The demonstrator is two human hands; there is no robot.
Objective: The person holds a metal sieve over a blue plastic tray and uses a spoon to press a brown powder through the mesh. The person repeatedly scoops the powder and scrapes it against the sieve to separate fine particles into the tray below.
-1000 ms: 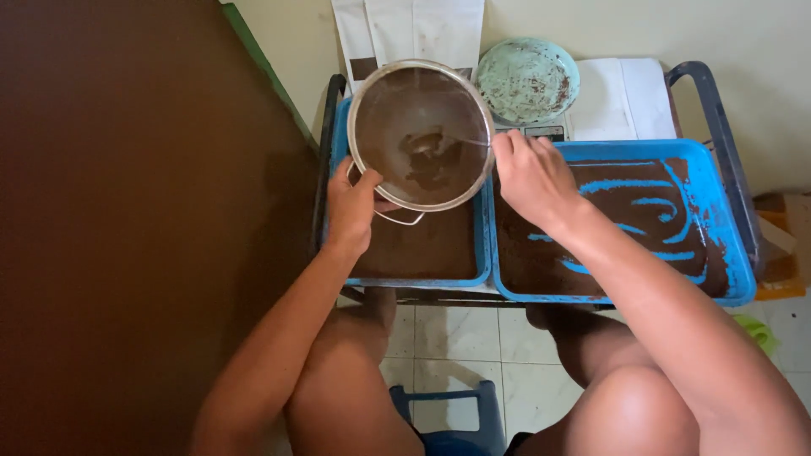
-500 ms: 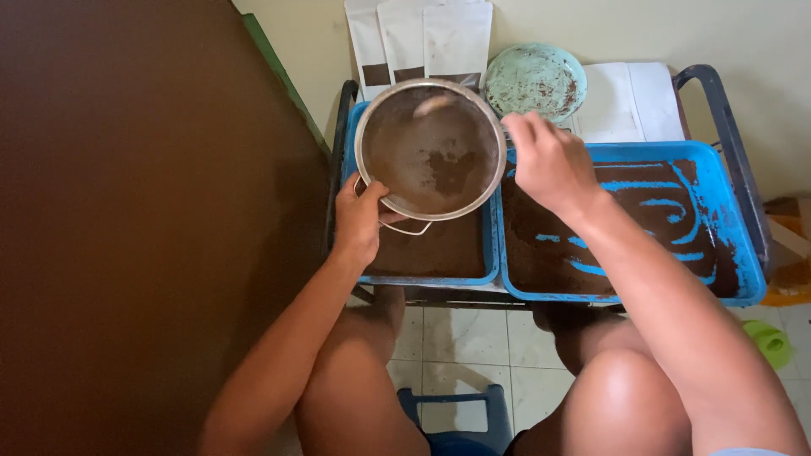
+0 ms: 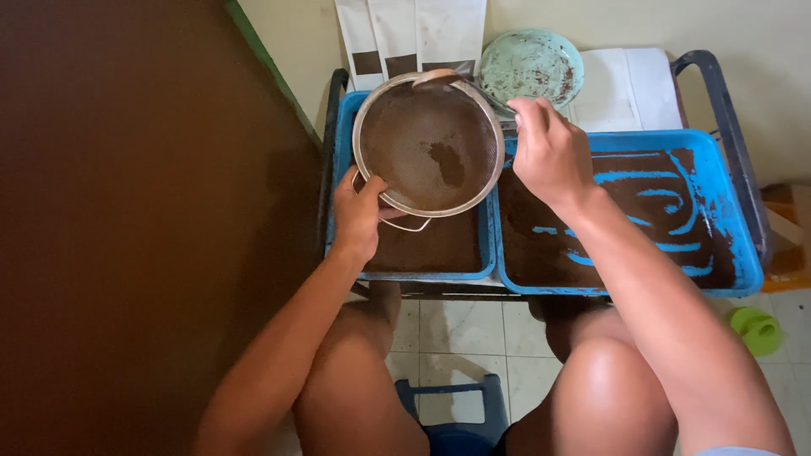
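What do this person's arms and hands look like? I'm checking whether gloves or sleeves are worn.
Both are bare. The left hand and right hand have no gloves, rings or watch that I can see, and both forearms are uncovered up to the frame edge. A sliver of pale cloth shows at the bottom right corner, too little to identify.

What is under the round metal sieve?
Under the sieve is the left blue tray holding brown powder. The sieve hides much of that tray.

A big brown wall (image 3: 127,211) fills the left side. The back wall (image 3: 743,34) is pale yellow. The floor (image 3: 473,338) has light tiles (a small blue stool (image 3: 452,401) stands there).
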